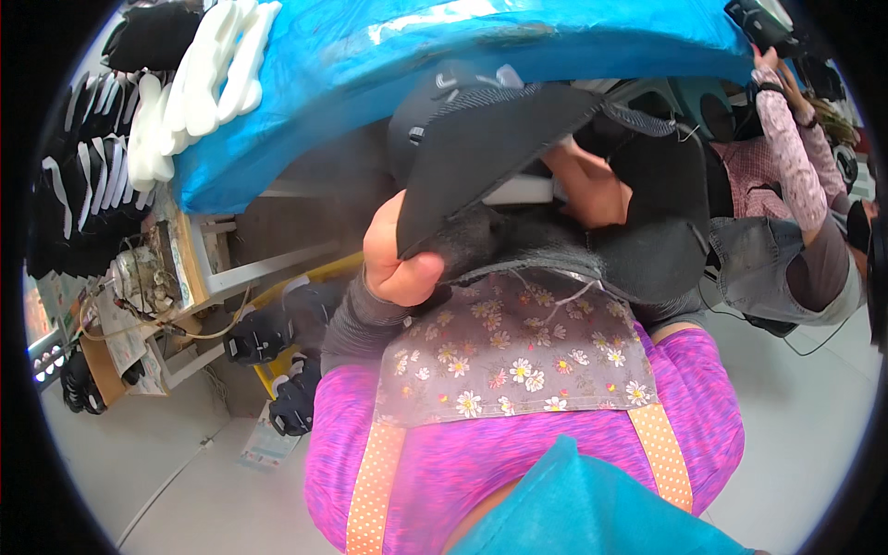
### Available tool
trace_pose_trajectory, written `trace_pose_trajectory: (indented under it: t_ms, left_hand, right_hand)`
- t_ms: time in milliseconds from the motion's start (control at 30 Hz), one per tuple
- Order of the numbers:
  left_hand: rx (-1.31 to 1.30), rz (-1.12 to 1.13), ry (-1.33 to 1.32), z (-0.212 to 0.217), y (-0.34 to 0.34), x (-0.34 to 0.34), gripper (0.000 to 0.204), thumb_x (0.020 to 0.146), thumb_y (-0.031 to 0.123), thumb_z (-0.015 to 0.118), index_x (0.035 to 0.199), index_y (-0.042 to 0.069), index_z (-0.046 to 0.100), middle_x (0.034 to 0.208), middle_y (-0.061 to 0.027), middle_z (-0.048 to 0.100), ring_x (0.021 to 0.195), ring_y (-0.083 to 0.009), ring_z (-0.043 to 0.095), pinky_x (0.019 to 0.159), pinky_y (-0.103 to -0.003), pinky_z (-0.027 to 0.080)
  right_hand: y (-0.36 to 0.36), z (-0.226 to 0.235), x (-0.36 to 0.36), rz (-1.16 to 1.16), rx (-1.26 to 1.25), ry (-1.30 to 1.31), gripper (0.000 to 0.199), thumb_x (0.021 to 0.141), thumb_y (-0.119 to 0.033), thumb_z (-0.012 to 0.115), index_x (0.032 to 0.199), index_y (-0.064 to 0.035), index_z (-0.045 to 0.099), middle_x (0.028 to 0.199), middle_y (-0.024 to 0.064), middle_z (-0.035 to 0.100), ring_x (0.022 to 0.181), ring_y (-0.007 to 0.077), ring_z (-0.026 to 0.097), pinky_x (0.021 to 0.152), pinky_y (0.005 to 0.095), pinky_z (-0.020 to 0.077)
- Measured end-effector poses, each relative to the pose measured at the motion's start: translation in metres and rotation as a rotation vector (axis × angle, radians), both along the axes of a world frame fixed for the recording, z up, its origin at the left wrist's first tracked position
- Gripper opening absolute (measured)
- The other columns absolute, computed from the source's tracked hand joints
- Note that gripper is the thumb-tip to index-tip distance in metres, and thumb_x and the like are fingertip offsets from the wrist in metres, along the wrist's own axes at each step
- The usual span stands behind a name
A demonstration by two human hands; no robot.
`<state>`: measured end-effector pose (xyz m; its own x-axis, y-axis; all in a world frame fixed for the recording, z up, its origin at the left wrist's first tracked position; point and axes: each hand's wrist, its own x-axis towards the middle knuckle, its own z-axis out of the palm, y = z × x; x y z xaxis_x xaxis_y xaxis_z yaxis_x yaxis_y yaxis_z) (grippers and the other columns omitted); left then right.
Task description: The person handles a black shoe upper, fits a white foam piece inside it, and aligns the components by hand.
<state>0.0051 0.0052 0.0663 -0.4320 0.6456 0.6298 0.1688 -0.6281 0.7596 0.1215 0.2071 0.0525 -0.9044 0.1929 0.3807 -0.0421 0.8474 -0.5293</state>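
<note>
Fabric (495, 153) held; long axis crosswise

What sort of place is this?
Probably a workshop, maybe one making sewn goods. The left hand grips a floppy black fabric-looking piece; long, curvy white pieces lie by the edge of a blue plastic-covered table; rows of black pieces with white strips are at left.

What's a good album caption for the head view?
Above a flowered apron, the left hand grips black fabric, the right hand amid its folds, before a blue-covered table.
</note>
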Motion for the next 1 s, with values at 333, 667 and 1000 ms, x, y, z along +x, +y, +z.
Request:
trace_pose_trajectory:
  t_ms: [333, 667, 1000]
  left_hand:
    - [-0.126, 0.410, 0.180, -0.046, -0.016, 0.004, 0.068, 0.091, 0.057, 0.045, 0.099, -0.007, 0.063, 0.094, -0.0145, 0.068, 0.083, -0.0285, 0.065, 0.077, -0.035, 0.050]
    - [-0.810, 0.547, 1.074, 0.027, 0.008, -0.026, 0.057, 0.065, 0.032, 0.084, 0.112, 0.009, 0.063, 0.105, -0.0085, 0.063, 0.098, -0.0289, 0.061, 0.091, -0.041, 0.049]
    - [-0.863, 0.571, 1.357, 0.000, 0.021, -0.046, 0.038, 0.072, 0.000, 0.063, 0.110, 0.008, 0.065, 0.118, -0.0050, 0.063, 0.116, -0.0212, 0.056, 0.098, -0.038, 0.045]
  right_hand:
    - [0.039, -0.027, -0.034, 0.356, 0.159, 0.233, 0.034, 0.081, -0.006, 0.059, 0.114, 0.0001, 0.063, 0.106, 0.0101, 0.061, 0.102, 0.0273, 0.063, 0.102, 0.0429, 0.0456]
    - [0.023, -0.049, -0.054, 0.286, 0.153, 0.151, 0.052, 0.060, -0.002, 0.071, 0.110, -0.0153, 0.066, 0.104, 0.0052, 0.062, 0.103, 0.0304, 0.058, 0.087, 0.0389, 0.0473]
    - [0.027, -0.075, -0.059, 0.149, 0.040, 0.123, 0.058, 0.063, -0.004, 0.067, 0.120, -0.0154, 0.065, 0.112, 0.0105, 0.060, 0.106, 0.0324, 0.054, 0.091, 0.0396, 0.0435]
